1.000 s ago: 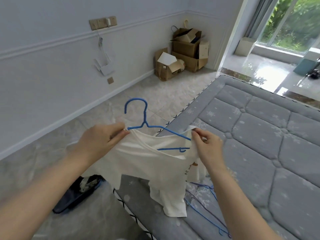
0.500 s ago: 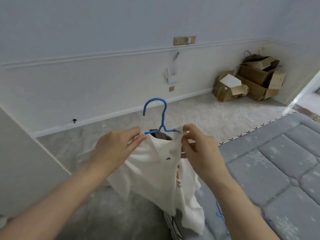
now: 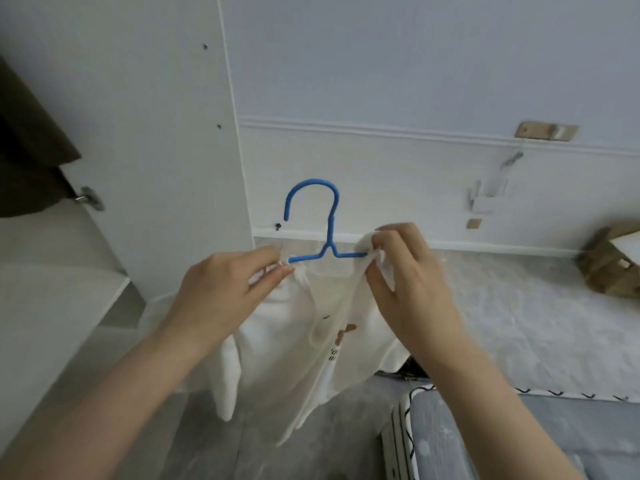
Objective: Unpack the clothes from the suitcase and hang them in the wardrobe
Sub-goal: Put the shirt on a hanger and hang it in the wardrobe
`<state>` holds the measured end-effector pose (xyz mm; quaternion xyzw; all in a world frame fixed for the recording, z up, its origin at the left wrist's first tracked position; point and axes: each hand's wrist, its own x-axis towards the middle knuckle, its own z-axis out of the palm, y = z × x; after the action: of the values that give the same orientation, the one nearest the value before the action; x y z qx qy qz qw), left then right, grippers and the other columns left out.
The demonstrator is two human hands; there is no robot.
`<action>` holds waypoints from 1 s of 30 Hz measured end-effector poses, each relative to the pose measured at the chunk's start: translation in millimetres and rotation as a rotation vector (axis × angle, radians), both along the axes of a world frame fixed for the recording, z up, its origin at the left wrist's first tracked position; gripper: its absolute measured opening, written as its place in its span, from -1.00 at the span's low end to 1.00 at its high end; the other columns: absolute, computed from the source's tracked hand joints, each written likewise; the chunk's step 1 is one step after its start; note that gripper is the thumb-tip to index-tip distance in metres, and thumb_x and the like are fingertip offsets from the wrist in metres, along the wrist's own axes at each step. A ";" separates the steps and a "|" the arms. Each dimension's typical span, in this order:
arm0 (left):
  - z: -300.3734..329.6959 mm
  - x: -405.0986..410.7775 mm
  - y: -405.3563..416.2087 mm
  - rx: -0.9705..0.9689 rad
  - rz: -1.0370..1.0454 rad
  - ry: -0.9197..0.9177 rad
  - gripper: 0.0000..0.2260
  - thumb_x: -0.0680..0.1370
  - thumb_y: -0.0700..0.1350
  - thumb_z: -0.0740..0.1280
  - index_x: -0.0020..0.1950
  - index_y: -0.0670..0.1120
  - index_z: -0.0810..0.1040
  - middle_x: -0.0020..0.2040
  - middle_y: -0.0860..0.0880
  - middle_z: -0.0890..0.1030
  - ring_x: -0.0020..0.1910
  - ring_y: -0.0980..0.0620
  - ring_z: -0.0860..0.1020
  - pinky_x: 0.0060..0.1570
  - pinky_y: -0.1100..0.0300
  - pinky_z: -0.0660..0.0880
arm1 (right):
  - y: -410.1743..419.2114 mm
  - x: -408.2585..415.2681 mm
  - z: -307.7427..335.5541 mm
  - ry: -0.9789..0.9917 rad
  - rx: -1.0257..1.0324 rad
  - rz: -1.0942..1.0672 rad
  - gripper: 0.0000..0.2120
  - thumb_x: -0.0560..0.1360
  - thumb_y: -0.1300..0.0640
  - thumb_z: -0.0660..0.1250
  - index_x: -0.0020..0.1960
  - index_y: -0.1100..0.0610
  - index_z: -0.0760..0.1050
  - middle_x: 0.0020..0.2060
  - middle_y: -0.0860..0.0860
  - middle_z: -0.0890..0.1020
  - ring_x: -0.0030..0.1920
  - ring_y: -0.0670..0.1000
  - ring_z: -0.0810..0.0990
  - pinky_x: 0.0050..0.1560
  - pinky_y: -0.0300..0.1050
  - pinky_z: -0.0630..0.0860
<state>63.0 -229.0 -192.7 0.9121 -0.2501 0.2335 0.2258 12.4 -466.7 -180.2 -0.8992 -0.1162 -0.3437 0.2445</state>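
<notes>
While pinching white T-shirt [image 3: 294,341] on blue hanger [image 3: 313,216]: left hand [image 3: 221,299], right hand [image 3: 412,285], fingers curled.

— what do we have by the wardrobe [image 3: 145,140]?

— we see a white t-shirt [image 3: 294,344] on a blue hanger [image 3: 327,233], just right of the wardrobe's white side panel. the left hand [image 3: 221,296] pinches the shirt at the hanger's left end, the right hand [image 3: 405,275] pinches bunched cloth at its right end.

— and farther off?

— right of the wardrobe, low down, a grey quilted mattress corner [image 3: 485,441]; far right, a cardboard box [image 3: 609,261] on the floor by the wall.
</notes>
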 end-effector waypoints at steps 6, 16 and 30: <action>8.1 8.4 64.3 -0.012 0.243 0.003 -0.66 0.52 0.35 0.07 -0.24 0.12 0.28 -0.44 0.03 0.37 -0.43 0.06 0.38 -0.39 0.14 0.40 | 44.3 57.8 3.0 -0.092 -0.006 0.240 -0.84 0.45 0.36 0.41 0.00 0.20 0.61 -0.05 0.03 0.60 -0.25 -0.05 0.52 -0.26 -0.23 0.48; 36.0 23.9 114.1 0.067 0.521 -0.075 -0.70 0.58 0.24 0.15 -0.28 0.15 0.22 -0.44 0.00 0.32 -0.42 0.02 0.36 -0.43 0.18 0.32 | 94.8 150.5 16.5 0.170 0.175 0.510 -0.79 0.46 0.07 0.43 -0.12 0.00 0.37 -0.43 -0.03 0.48 -0.40 0.02 0.44 -0.37 -0.15 0.37; 55.7 -16.6 168.5 0.261 0.792 0.027 -0.80 0.60 0.14 0.00 -0.08 0.13 0.35 -0.26 0.10 0.46 -0.30 0.10 0.46 -0.30 0.17 0.37 | 131.7 206.0 35.0 0.332 0.358 0.918 -0.83 0.52 0.17 0.42 -0.04 -0.10 0.68 -0.26 -0.16 0.59 -0.41 -0.09 0.39 -0.34 -0.37 0.28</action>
<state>46.4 -60.5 -136.9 0.9617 0.0957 0.2568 0.0041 218.4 -335.0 -145.2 -0.7421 -0.3976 -0.0683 0.5352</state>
